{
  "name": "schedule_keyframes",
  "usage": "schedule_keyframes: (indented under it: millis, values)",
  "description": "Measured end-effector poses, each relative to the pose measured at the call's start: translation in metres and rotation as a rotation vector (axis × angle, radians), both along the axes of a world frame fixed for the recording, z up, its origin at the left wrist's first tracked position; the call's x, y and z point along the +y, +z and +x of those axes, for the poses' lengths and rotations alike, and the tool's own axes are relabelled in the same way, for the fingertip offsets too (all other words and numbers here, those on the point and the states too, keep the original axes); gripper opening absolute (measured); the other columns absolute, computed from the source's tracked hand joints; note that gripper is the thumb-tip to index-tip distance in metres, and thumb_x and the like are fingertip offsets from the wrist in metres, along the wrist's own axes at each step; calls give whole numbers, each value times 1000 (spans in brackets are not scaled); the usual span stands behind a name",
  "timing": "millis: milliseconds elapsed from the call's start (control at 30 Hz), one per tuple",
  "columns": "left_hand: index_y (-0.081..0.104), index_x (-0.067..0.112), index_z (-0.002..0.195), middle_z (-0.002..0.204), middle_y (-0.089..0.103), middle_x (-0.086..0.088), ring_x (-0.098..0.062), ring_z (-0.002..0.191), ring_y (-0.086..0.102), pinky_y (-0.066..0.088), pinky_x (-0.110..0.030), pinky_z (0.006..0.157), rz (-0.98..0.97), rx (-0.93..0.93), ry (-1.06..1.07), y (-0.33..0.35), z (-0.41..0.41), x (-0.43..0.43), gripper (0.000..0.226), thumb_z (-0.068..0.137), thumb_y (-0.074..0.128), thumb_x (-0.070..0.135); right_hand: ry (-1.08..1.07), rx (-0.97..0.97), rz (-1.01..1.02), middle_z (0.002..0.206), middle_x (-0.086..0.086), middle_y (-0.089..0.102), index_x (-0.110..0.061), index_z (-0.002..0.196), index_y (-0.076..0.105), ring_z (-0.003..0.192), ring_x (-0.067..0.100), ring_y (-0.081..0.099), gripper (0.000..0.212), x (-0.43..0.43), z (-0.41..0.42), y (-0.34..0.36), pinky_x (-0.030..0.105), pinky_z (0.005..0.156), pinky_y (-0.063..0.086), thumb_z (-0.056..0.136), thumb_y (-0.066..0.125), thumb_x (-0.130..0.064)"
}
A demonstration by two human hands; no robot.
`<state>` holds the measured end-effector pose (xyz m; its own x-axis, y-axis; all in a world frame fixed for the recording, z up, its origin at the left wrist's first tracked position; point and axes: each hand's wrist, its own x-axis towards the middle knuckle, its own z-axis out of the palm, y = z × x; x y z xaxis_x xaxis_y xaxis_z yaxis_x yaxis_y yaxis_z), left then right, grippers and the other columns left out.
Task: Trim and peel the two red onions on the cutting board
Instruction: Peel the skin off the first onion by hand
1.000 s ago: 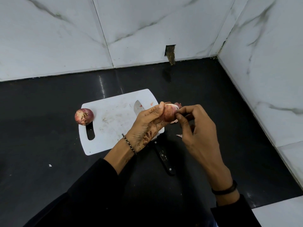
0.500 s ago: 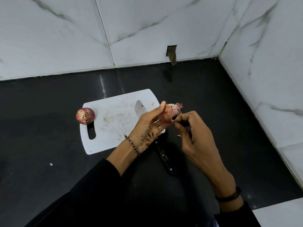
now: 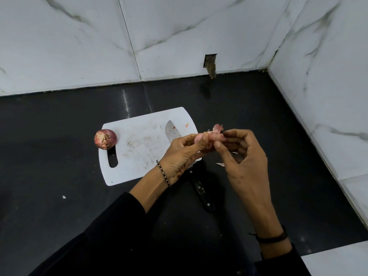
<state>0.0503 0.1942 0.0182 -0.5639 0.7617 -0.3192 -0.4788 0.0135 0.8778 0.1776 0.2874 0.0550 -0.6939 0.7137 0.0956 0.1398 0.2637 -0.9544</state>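
My left hand (image 3: pixel 184 152) grips a red onion (image 3: pixel 199 138) above the right edge of the white cutting board (image 3: pixel 139 148); my fingers hide most of it. My right hand (image 3: pixel 242 156) pinches a flap of reddish onion skin (image 3: pixel 217 128) that sticks up from the onion's far side. A second red onion (image 3: pixel 105 139), skin on and root end up, sits at the board's left edge by the handle slot. A knife lies with its blade (image 3: pixel 171 132) on the board and its black handle (image 3: pixel 202 191) on the counter below my hands.
The black countertop (image 3: pixel 59 196) ends at white marble walls behind and to the right. Small skin scraps (image 3: pixel 220 164) lie on the counter right of the board. A hole with a stub (image 3: pixel 210 65) sits in the back wall.
My right hand moved from the onion's near side to its far side and now pulls a flap of skin up and away. The onion turned in my left hand.
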Motion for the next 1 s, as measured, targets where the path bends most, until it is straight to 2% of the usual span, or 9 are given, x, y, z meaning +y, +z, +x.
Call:
schedule_keyframes:
  millis: [167, 367, 500, 600, 667, 700, 767, 867, 1000]
  values:
    - [62, -4, 124, 123, 66, -22, -32, 118, 64, 49, -42, 104, -12, 0, -73, -5, 1, -5, 96, 55, 88, 58, -16, 17, -86, 104, -7, 71, -24, 115, 62, 98, 8, 70, 29, 6, -4, 1, 33, 85, 60, 88, 75, -23]
    - [64, -1, 120, 122, 65, -25, -36, 117, 63, 49, -47, 103, -53, 96, -50, -2, -1, -3, 104, 44, 88, 66, -19, 39, -124, 104, -7, 70, -32, 109, 60, 97, 7, 69, 26, 9, -8, 3, 30, 82, 60, 89, 74, -24]
    - [64, -1, 121, 124, 66, -22, -31, 119, 63, 49, -38, 104, -28, 14, -38, 5, -2, -5, 85, 59, 87, 54, -21, 42, -116, 107, -4, 69, -31, 111, 60, 93, 12, 70, 24, 9, -7, 0, 32, 78, 59, 91, 72, -25]
    - [79, 11, 101, 112, 73, -12, -26, 111, 67, 44, -43, 109, -12, -73, -32, 12, 0, -6, 26, 89, 66, 31, -27, 53, -140, 107, -3, 70, -30, 111, 60, 87, 12, 69, 23, 9, -6, 0, 30, 74, 56, 91, 72, -25]
    - [82, 26, 79, 97, 77, -3, -19, 99, 71, 46, -41, 107, -28, -108, -26, 14, 2, -6, 30, 96, 58, 19, -27, 60, -149, 107, -3, 70, -29, 111, 61, 83, 11, 69, 22, 8, -5, -1, 27, 72, 55, 92, 71, -24]
    - [82, 26, 78, 96, 77, -3, -18, 98, 71, 48, -41, 105, -37, -122, -14, 13, 2, -5, 29, 95, 59, 18, -27, 60, -144, 107, -3, 70, -29, 111, 60, 83, 12, 69, 22, 8, -4, -1, 27, 72, 55, 93, 70, -23]
    - [79, 15, 93, 106, 75, -10, -22, 102, 71, 50, -43, 103, -64, -133, 55, 13, 3, -2, 15, 91, 66, 23, -10, 58, -122, 108, -5, 69, -29, 111, 60, 86, 12, 69, 22, 7, -2, 0, 28, 73, 56, 93, 70, -22]
    - [68, 7, 116, 115, 71, -17, -25, 105, 71, 55, -40, 96, -100, -152, 146, 7, 1, 0, 37, 88, 70, 31, 63, 44, -91, 109, -6, 68, -29, 113, 59, 96, 13, 70, 25, 6, 2, 2, 33, 77, 59, 91, 70, -26]
    - [67, 4, 119, 113, 72, -16, -25, 104, 71, 58, -33, 88, -85, -191, 189, 6, -2, -1, 44, 90, 68, 37, 175, -18, -67, 108, -11, 68, -28, 114, 59, 97, 13, 69, 27, 1, 7, 0, 33, 76, 57, 90, 70, -30]
